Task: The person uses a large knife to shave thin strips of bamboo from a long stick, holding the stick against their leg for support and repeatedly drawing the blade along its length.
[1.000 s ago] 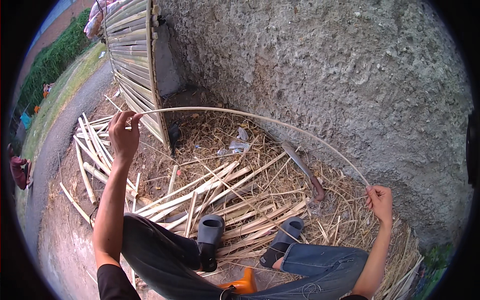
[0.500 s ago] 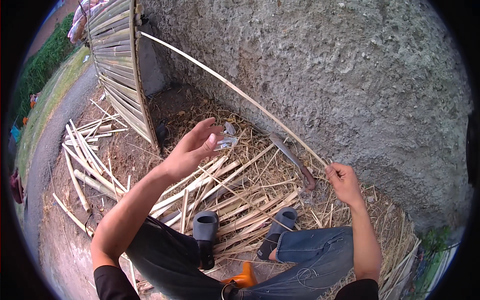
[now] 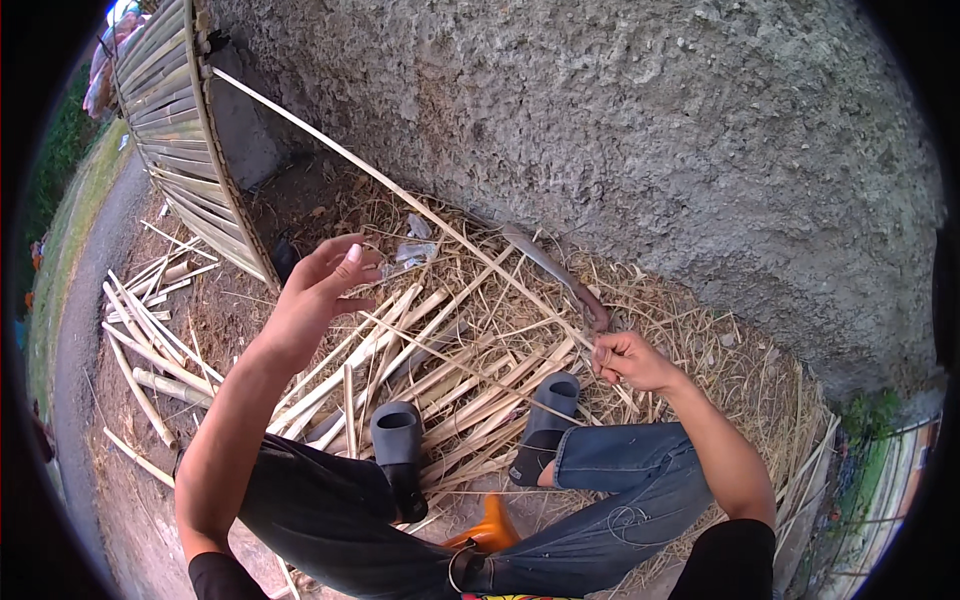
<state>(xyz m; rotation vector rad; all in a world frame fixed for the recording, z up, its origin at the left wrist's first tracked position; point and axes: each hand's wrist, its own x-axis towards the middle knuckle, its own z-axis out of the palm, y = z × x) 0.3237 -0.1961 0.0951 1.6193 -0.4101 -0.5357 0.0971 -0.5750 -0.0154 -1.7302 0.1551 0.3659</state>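
A long, pale bamboo strip [image 3: 400,190] runs from beside the slatted bamboo panel [image 3: 180,140] at the upper left down to my right hand [image 3: 635,362], whose fingers pinch its near end. My left hand [image 3: 325,285] is raised over the ground litter, fingers apart, holding nothing. Just beyond my right hand lies a large knife [image 3: 545,265] with a grey blade and a curved brown handle. Split bamboo pieces [image 3: 500,400] lie in a loose pile around my feet.
A rough grey wall [image 3: 600,130] rises at the far side and right. More cut bamboo sticks [image 3: 150,340] are scattered at the left. My feet in grey slippers [image 3: 398,435] stand among the pieces, and an orange plastic seat [image 3: 492,525] shows between my legs.
My right hand has moved left and slightly nearer with the strip's end, and the strip looks straighter. My left hand sits further left in view. The whole view has shifted a little.
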